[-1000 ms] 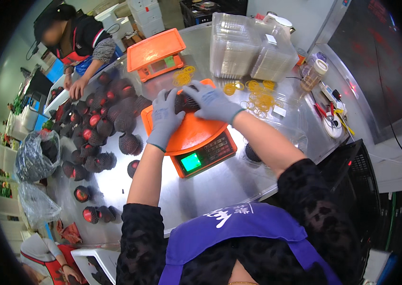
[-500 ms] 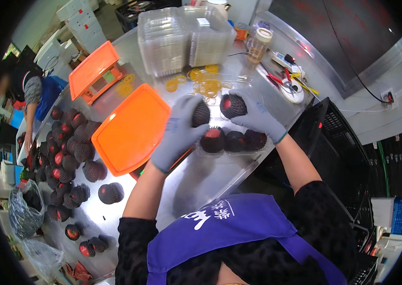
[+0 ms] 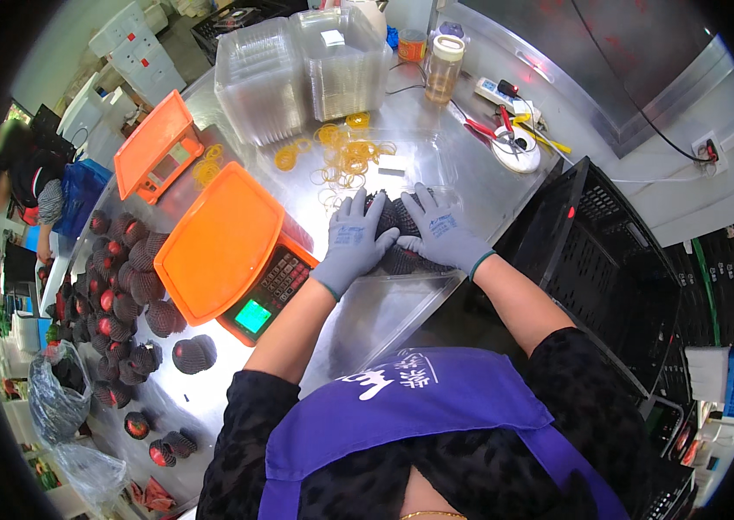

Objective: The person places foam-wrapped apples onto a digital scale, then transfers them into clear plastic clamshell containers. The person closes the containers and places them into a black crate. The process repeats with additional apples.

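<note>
Both my hands wear grey gloves and lie side by side over dark fruits in black foam nets (image 3: 398, 258). The fruits sit in a clear plastic box (image 3: 381, 305) on the steel table, its open lid spread toward me. My left hand (image 3: 353, 243) covers the fruits on the left, with its fingers spread over them. My right hand (image 3: 439, 232) presses on those at the right. Most of the fruits are hidden under my palms. Left of my hands stands an orange scale (image 3: 226, 242) with a bare pan and a lit green display.
Many netted fruits (image 3: 128, 290) are heaped left of the scale. A second orange scale (image 3: 154, 144), yellow rubber bands (image 3: 341, 158), stacked clear boxes (image 3: 297, 74), a jar (image 3: 443, 69) and scissors (image 3: 492, 126) lie beyond. A black crate (image 3: 610, 269) stands at the right. Another person (image 3: 33, 186) works at the far left.
My hands carried netted fruits from the scale's pan to the right and set them into the clear box. They now rest on top of them. The scale's pan is bare.
</note>
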Available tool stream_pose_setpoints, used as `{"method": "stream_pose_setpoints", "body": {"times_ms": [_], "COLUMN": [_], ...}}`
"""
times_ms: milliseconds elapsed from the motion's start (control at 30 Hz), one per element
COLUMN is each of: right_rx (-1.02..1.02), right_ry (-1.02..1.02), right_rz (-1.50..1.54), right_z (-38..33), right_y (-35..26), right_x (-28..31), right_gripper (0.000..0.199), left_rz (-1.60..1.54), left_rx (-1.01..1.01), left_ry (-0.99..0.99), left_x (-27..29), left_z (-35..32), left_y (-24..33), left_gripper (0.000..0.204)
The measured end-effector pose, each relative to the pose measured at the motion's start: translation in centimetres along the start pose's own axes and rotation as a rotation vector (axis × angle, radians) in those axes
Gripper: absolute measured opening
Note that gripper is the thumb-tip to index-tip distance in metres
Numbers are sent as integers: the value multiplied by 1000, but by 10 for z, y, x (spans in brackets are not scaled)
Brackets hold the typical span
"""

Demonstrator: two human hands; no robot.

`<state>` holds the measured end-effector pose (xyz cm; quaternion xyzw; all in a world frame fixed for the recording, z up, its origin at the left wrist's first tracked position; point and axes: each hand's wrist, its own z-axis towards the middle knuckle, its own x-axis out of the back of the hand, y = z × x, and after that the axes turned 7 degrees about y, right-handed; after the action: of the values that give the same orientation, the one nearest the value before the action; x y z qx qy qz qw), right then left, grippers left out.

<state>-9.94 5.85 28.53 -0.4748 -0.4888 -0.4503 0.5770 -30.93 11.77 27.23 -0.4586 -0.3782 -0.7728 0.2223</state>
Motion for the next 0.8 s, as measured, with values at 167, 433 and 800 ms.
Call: {"method": "stream_pose_setpoints", "body": {"times_ms": [167, 433, 800], "right_rx": [63, -816, 36], "right_ry": [-66, -28, 41], "right_rz": [158, 1132, 594], "right_z": [10, 78, 0], "right_y": [25, 95, 80], "right_x": [9, 12, 46], "right_gripper": [84, 74, 38], "left_rz": [-166, -1183, -1720], "left_rx": [137, 949, 1167], "left_ry": [223, 139, 66], "left_x": [31, 17, 42], "left_z": [-45, -127, -120], "left_y": [-8, -32, -41], "left_gripper": [67, 49, 92]}}
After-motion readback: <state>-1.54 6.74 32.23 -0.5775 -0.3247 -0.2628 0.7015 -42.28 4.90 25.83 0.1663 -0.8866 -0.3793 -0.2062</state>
